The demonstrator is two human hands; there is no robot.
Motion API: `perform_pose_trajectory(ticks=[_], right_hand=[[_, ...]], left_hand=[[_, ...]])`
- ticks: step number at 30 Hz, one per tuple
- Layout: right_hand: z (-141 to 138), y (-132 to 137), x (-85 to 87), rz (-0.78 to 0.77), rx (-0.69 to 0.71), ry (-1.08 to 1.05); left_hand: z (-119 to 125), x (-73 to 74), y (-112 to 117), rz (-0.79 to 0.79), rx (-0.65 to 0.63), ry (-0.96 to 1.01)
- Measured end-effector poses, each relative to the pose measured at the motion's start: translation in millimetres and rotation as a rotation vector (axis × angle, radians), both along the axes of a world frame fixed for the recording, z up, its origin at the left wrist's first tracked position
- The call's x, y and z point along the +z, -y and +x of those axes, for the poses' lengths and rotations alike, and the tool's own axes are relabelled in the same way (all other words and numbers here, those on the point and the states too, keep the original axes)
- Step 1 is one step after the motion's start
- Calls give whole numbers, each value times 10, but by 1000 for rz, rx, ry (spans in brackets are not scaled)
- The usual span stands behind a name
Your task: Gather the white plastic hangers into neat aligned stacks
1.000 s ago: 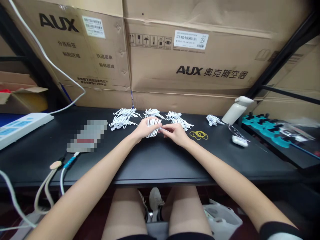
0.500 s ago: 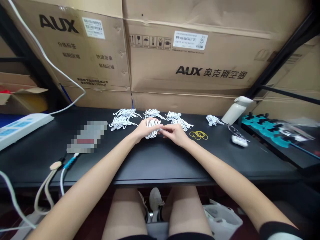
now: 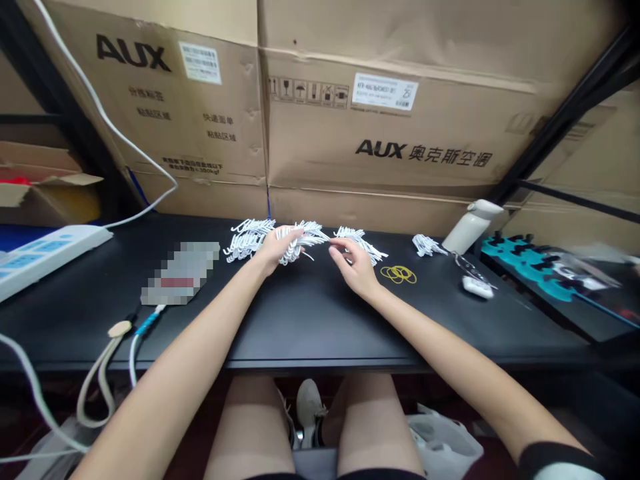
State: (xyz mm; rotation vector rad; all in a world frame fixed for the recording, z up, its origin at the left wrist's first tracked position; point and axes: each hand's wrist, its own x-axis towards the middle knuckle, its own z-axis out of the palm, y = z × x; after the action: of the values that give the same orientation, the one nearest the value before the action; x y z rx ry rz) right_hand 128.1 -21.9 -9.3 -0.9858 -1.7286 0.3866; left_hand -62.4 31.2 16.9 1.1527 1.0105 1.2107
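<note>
My left hand [image 3: 273, 251] is closed around a bundle of thin white hooks [image 3: 290, 249], held above the black table. Curled ends of the bundle stick out past the thumb. To the right, my right hand [image 3: 358, 268] has its fingers loosely bent and apart, with no object visible in them. Its fingertips are close to the straight ends of another white hook pile [image 3: 311, 231] behind the bundle. More white hooks lie left of my left hand [image 3: 243, 247] and behind my right hand [image 3: 373, 250]. Yellow rubber bands [image 3: 399, 275] lie beside my right hand.
A small white bunch [image 3: 427, 245], a white bottle [image 3: 473, 227] and a white case [image 3: 477, 287] are on the right, near a teal rack [image 3: 530, 270]. A blurred-out device [image 3: 180, 273] and a power strip [image 3: 50, 257] are on the left. Cardboard boxes [image 3: 310, 167] stand behind.
My right hand has come away from the bundle, its fingers loosening from a pinch. The left hand has moved slightly left and back, still holding the bundle. The view has shifted a little.
</note>
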Motion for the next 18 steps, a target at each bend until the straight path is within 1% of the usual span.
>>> perform_pose_trajectory(ticks=[1,3,5,7,11,12,14,16,18], right_hand=[[-13,9,8,36,-28,-8],[-39,16,15,93,-38,9],[-70,2,3,118,-14,53],[-115,-38,-29,118,20,109],[-271,-177,-118,74,62,257],[-322,-215,-132,58,46,290],[-424,-287,-138,31,-21,426],[-503,-351,-115,-21,-77,601],[-538,-409,-75,-74,-113,708]], left_hand=[[-45,43,-13,-22,29,74],[-130,129,-22,-47,64,206],[-195,195,-20,-30,74,314],[-235,230,-19,-14,102,371],[-245,233,-22,-32,150,446],[-240,229,-22,-38,156,458],[-227,220,-22,-44,171,460],[-218,207,-25,-36,185,444],[-214,187,-36,-16,202,406]])
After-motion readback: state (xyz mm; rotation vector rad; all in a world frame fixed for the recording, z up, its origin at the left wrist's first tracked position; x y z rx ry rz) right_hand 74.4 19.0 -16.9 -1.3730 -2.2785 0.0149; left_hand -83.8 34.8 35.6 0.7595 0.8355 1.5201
